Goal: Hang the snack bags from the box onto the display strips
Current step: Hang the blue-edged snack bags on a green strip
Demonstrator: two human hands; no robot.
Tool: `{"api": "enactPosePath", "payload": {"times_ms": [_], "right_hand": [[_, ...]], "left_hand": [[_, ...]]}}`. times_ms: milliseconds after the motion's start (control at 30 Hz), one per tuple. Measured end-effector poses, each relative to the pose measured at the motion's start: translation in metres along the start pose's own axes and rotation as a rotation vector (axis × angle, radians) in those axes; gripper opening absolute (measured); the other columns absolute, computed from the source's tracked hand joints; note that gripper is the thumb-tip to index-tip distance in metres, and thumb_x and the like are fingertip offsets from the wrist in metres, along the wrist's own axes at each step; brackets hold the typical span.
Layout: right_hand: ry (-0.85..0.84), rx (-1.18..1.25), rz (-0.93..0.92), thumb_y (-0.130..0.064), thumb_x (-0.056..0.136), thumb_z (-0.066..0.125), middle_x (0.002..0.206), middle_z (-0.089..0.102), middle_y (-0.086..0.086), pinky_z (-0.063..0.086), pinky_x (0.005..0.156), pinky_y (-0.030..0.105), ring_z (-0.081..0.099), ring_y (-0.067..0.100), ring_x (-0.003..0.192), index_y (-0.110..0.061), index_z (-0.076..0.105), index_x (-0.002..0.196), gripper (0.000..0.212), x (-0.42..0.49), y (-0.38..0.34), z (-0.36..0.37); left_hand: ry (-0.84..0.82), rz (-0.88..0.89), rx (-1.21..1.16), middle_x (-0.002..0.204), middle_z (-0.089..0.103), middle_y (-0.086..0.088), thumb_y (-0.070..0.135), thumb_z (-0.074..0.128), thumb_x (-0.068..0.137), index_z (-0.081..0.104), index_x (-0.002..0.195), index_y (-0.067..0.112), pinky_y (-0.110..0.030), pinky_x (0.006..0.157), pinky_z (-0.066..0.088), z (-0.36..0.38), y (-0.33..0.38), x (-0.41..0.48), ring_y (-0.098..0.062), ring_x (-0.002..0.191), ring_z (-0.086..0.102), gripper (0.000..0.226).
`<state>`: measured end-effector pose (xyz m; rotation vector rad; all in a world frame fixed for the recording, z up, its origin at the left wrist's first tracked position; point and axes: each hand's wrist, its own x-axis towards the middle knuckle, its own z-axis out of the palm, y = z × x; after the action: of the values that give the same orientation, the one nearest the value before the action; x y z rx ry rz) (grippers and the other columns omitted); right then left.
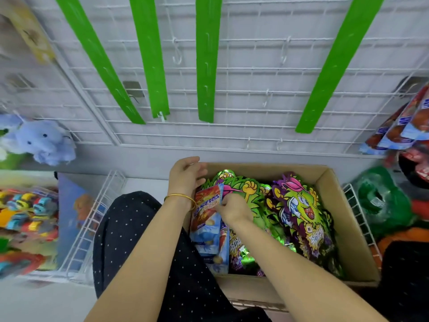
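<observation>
A cardboard box (348, 217) sits low in front of me, filled with several snack bags: green-and-purple cartoon bags (299, 214) on the right and blue-and-red bags (206, 219) along its left side. My right hand (232, 209) pinches the top edge of a blue-and-red bag. My left hand (186, 174), a gold bangle on its wrist, hovers over the box's far left corner with its fingers loosely apart and nothing in it. Several green display strips (206, 59) hang bare on the white wire grid (267, 73) above the box.
Blue-and-red snack bags (401, 129) hang at the right edge of the grid. A blue plush toy (44, 140) hangs at the left. White wire baskets flank the box, the left one (92, 228) holding colourful toys, the right one (362, 219) green plush. My dark dotted clothing (144, 240) lies left of the box.
</observation>
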<state>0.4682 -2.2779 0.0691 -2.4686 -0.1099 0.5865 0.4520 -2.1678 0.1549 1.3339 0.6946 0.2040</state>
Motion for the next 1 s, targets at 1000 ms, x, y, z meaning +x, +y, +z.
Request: {"api": "enactPosePath", "payload": {"times_ms": [1000], "right_hand": [[1.222, 0.853, -0.521, -0.029, 0.085, 0.058, 0.1, 0.064, 0.0, 0.05, 0.084, 0.038, 0.062, 0.018, 0.094, -0.02, 0.057, 0.103, 0.02, -0.092, 0.075, -0.455]], "left_hand": [[-0.664, 0.893, 0.174, 0.09, 0.061, -0.001, 0.017, 0.057, 0.088, 0.058, 0.104, 0.01, -0.027, 0.072, 0.049, 0.371, 0.236, -0.113, -0.011, 0.079, 0.056, 0.017]]}}
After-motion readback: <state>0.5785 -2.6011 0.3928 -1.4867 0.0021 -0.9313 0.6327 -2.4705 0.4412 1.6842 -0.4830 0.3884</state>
